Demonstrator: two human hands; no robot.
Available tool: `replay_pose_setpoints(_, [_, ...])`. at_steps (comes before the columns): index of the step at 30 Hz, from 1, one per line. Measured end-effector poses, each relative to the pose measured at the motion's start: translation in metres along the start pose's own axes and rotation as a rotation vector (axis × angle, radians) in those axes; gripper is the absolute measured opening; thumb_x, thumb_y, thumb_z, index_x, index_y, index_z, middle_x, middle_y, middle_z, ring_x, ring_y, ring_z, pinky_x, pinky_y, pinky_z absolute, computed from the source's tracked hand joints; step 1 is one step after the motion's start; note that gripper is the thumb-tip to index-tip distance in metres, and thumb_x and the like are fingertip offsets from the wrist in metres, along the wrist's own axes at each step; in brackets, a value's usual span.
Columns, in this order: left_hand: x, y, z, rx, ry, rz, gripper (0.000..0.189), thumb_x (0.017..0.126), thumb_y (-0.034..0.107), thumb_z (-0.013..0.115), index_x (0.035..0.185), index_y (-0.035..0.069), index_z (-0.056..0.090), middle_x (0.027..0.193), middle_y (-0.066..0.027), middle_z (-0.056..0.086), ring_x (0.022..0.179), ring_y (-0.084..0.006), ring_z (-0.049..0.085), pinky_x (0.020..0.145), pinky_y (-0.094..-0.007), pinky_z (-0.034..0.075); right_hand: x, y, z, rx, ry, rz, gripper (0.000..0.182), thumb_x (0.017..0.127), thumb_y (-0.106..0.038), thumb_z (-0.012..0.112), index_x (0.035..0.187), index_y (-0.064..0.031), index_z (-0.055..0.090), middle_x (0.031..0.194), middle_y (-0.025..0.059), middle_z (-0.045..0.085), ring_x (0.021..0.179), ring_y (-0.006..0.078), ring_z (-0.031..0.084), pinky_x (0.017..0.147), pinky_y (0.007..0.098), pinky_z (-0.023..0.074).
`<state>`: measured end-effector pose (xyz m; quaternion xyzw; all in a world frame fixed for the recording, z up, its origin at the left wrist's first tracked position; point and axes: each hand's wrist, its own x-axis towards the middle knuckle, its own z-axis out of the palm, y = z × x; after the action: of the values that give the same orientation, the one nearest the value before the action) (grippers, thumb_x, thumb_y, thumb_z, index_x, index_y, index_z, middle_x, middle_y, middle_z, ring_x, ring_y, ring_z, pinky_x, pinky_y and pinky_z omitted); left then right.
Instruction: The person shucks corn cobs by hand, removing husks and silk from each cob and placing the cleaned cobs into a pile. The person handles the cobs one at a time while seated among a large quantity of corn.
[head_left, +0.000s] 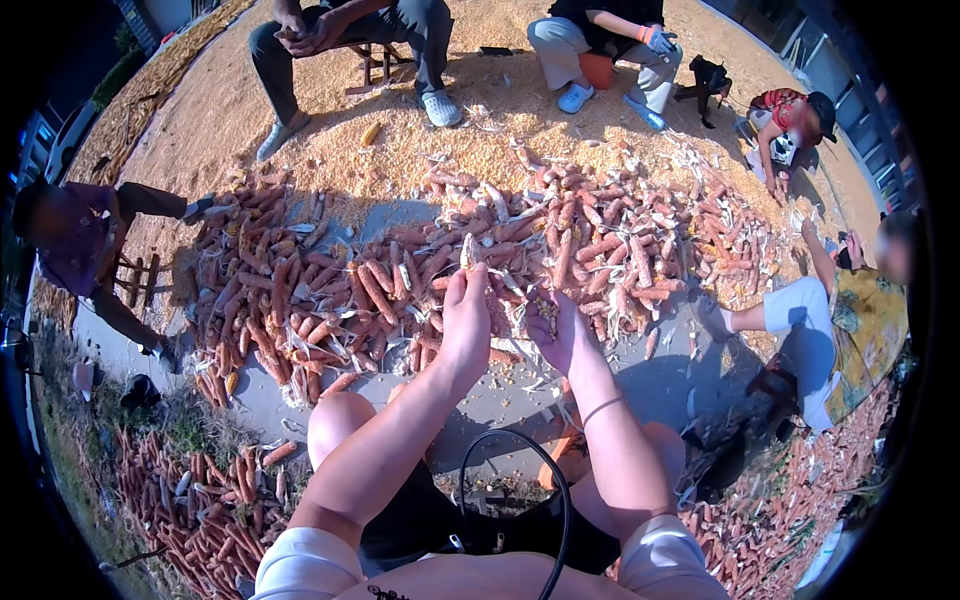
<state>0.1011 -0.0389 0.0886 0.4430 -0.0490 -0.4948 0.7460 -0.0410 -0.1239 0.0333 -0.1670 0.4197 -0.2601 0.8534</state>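
My left hand (466, 315) is raised in front of me, its fingers closed on a corn cob (469, 253) whose pale tip points away from me. Beside it on the right, my right hand (559, 330) is cupped palm up around loose corn kernels (549, 309). The two hands are apart. Beneath and beyond them lies a wide heap of reddish shelled corn cobs (375, 292) mixed with dry husks, some cobs still bearing yellow kernels. A thick layer of loose corn kernels (337, 172) spreads behind the heap.
Several people sit around the heap: one at the left (75, 232), two opposite, two at the right, one leaning forward (787, 124). More bare cobs (195, 517) lie at lower left and lower right (757, 540). Concrete ground (480, 420) shows near my knees. A black cable loops over my lap.
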Motion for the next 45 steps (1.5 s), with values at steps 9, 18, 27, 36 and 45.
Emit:
replay_pose_setpoints(9, [-0.003, -0.002, -0.006, -0.088, 0.147, -0.066, 0.025, 0.108, 0.028, 0.045, 0.113, 0.007, 0.058, 0.088, 0.0007, 0.059, 0.073, -0.0083, 0.051, 0.066, -0.0254, 0.041, 0.111, 0.014, -0.083, 0.110, 0.130, 0.113, 0.016, 0.098, -0.015, 0.048, 0.101, -0.0005, 0.051, 0.084, 0.0097, 0.054, 0.058, 0.0111, 0.041, 0.047, 0.0225, 0.0294])
replay_pose_setpoints(18, [0.001, 0.008, -0.011, -0.184, 0.132, -0.173, 0.020, 0.106, 0.015, 0.049, 0.121, 0.003, 0.056, 0.107, -0.0028, 0.062, 0.100, -0.0132, 0.059, 0.091, -0.0305, 0.045, 0.217, -0.127, 0.058, -0.088, 0.254, -0.267, 0.084, 0.105, -0.052, 0.041, 0.158, 0.0021, 0.002, 0.157, 0.0353, 0.015, 0.142, 0.0433, 0.036, 0.118, 0.0527, 0.0341])
replay_pose_setpoints(27, [-0.009, 0.000, 0.000, -0.098, 0.086, -0.259, 0.022, 0.107, 0.020, 0.051, 0.121, 0.005, 0.056, 0.093, 0.0023, 0.057, 0.082, -0.0068, 0.052, 0.072, -0.0252, 0.042, 0.181, -0.033, -0.092, -0.060, 0.237, -0.003, 0.025, 0.105, -0.023, 0.044, 0.099, -0.0022, 0.057, 0.084, 0.0125, 0.061, 0.065, 0.0209, 0.058, 0.052, 0.0299, 0.0468])
replay_pose_setpoints(36, [-0.013, -0.007, 0.007, 0.023, -0.025, -0.107, 0.036, 0.105, 0.019, 0.057, 0.135, -0.002, 0.053, 0.110, -0.0006, 0.062, 0.098, -0.0069, 0.054, 0.087, -0.0242, 0.044, 0.135, -0.112, 0.042, -0.245, 0.118, -0.239, 0.103, 0.098, -0.055, 0.055, 0.158, -0.0020, -0.009, 0.163, 0.0305, 0.001, 0.150, 0.0432, 0.021, 0.115, 0.0581, 0.0357])
replay_pose_setpoints(45, [-0.012, -0.030, 0.001, 0.496, -0.055, 0.075, 0.041, 0.095, 0.007, 0.068, 0.134, -0.002, 0.059, 0.092, -0.0023, 0.064, 0.076, -0.0072, 0.054, 0.069, -0.0247, 0.049, -0.026, -0.030, 0.040, -1.251, -0.066, -0.583, 0.050, 0.099, -0.048, 0.062, 0.117, -0.0010, 0.059, 0.092, 0.0097, 0.069, 0.081, 0.0199, 0.066, 0.071, 0.0331, 0.0515])
